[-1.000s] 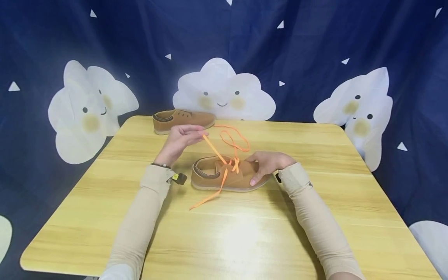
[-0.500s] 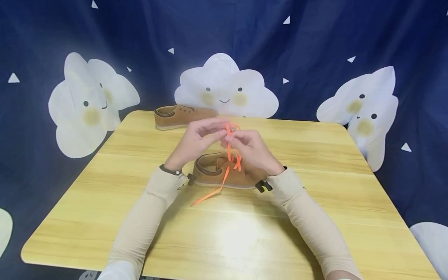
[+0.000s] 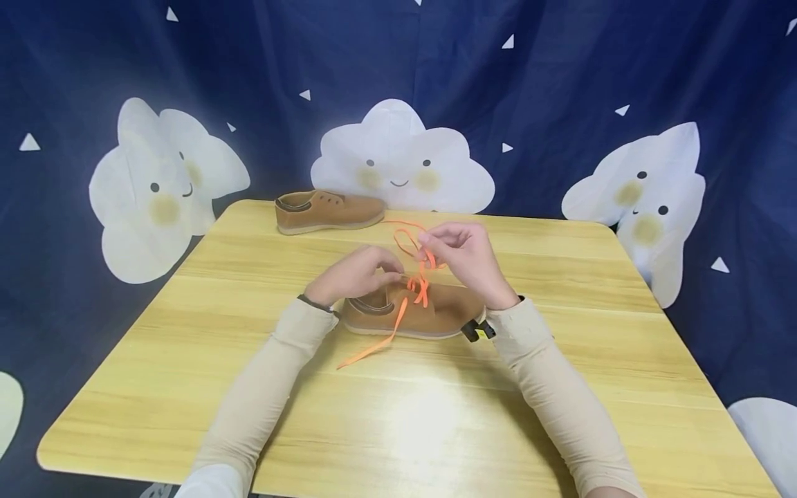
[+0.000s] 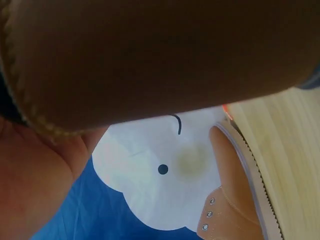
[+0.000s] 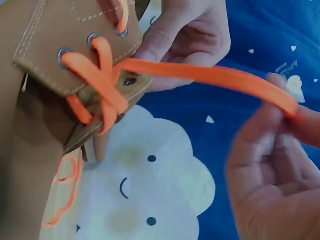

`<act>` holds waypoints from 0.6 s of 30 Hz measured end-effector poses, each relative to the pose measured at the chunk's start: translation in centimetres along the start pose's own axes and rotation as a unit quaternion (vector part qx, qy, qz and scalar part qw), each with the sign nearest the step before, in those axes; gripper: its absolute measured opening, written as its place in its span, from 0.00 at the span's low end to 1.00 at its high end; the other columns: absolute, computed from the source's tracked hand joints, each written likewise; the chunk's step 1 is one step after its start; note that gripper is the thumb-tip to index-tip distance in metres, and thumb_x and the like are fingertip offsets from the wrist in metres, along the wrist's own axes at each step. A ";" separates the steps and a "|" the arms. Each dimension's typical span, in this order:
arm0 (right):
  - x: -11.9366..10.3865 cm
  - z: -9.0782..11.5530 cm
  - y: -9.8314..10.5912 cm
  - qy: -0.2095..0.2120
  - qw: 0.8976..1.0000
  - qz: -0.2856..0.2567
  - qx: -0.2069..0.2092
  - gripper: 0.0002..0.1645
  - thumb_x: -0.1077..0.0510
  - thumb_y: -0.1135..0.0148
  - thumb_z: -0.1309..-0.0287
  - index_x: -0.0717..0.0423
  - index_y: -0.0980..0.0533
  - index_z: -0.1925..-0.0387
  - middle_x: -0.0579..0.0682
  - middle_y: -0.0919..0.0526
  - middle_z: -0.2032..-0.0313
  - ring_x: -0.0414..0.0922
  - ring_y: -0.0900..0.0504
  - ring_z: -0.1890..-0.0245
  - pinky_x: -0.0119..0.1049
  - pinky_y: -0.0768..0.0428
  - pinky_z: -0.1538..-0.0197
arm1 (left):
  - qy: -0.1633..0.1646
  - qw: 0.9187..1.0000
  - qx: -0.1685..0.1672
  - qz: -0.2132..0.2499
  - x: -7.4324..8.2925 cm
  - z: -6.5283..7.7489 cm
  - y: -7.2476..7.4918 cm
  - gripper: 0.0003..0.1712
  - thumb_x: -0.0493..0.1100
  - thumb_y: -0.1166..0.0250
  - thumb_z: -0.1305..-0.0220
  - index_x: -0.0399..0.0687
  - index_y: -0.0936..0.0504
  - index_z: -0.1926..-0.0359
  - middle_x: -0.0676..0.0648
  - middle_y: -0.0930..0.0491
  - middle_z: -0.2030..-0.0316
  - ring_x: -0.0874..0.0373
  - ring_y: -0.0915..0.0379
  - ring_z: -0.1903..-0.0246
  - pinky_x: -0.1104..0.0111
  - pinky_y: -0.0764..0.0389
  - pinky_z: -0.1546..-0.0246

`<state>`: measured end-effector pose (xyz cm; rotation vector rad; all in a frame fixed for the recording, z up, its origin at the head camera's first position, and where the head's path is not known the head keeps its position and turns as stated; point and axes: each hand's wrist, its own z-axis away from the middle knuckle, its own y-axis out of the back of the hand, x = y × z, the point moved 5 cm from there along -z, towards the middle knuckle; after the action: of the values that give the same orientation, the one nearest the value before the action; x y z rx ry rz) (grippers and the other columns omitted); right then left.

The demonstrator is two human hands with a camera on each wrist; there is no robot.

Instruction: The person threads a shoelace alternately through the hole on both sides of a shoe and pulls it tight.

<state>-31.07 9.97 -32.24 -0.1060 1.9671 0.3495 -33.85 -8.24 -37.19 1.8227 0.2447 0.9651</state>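
Observation:
A brown shoe [image 3: 454,308] rests on the table, toe to the right, with an orange shoelace [image 5: 215,77] threaded through some of its eyelets. Above the toe side, my right hand [image 3: 463,259] pinches the lace between thumb and fingers, drawing a length of it out from the shoe. My left hand [image 3: 358,277] is over the shoe's opening; the right wrist view has its thumb and fingers pinching the tongue [image 5: 131,81]. One lace end hangs over the near side onto the tabletop. The left wrist view is mostly filled by the shoe's dark side.
A second brown shoe [image 3: 351,214], its eyelets without lace, stands at the back left of the wooden table [image 3: 187,387]. Loose loops of orange lace lie behind the laced shoe. Behind the table hangs a blue curtain [image 3: 542,83] with cloud prints.
Both hands met on the lace above the shoe half a second ago. My left hand has since let go and dropped to the shoe's opening; the right hand keeps the lace and moved slightly right.

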 end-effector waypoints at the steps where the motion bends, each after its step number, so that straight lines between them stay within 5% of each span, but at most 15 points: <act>1: 0.3 0.0 0.0 -0.018 1.000 0.012 -0.008 0.12 0.59 0.35 0.31 0.66 0.15 0.60 0.42 0.11 0.75 0.40 0.14 0.75 0.34 0.15 0.67 | -0.001 1.000 0.005 0.001 -0.1 -0.1 -0.1 0.06 0.39 0.34 0.29 0.44 0.11 0.58 0.48 0.10 0.59 0.54 0.14 0.53 0.59 0.16 0.45; 9: 3.1 0.3 -0.5 -0.121 0.988 0.072 -0.066 0.11 0.62 0.32 0.37 0.64 0.15 0.55 0.60 0.09 0.62 0.39 0.15 0.71 0.34 0.15 0.65 | 0.027 0.999 0.034 0.022 -0.7 -0.3 -0.4 0.07 0.39 0.35 0.28 0.44 0.11 0.58 0.47 0.10 0.59 0.55 0.15 0.54 0.59 0.16 0.47; 14: 3.9 0.6 -1.8 -0.139 0.984 0.070 -0.087 0.06 0.68 0.35 0.42 0.64 0.25 0.65 0.53 0.15 0.76 0.43 0.21 0.80 0.34 0.21 0.73 | 0.035 0.998 0.034 0.038 -0.8 -0.2 -0.5 0.07 0.39 0.35 0.28 0.44 0.11 0.57 0.48 0.10 0.60 0.56 0.16 0.57 0.60 0.16 0.50; 18: 4.2 0.7 -2.5 -0.140 0.983 0.074 -0.091 0.16 0.71 0.35 0.42 0.59 0.35 0.74 0.49 0.20 0.83 0.41 0.26 0.83 0.29 0.31 0.79 | 0.036 0.998 0.032 0.044 -0.8 -0.1 -0.4 0.06 0.39 0.35 0.28 0.45 0.12 0.57 0.48 0.10 0.59 0.57 0.16 0.57 0.61 0.16 0.51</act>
<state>-31.65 8.15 -36.76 -0.0265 1.6667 0.6083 -34.38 -8.44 -37.92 1.8722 0.2424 1.0969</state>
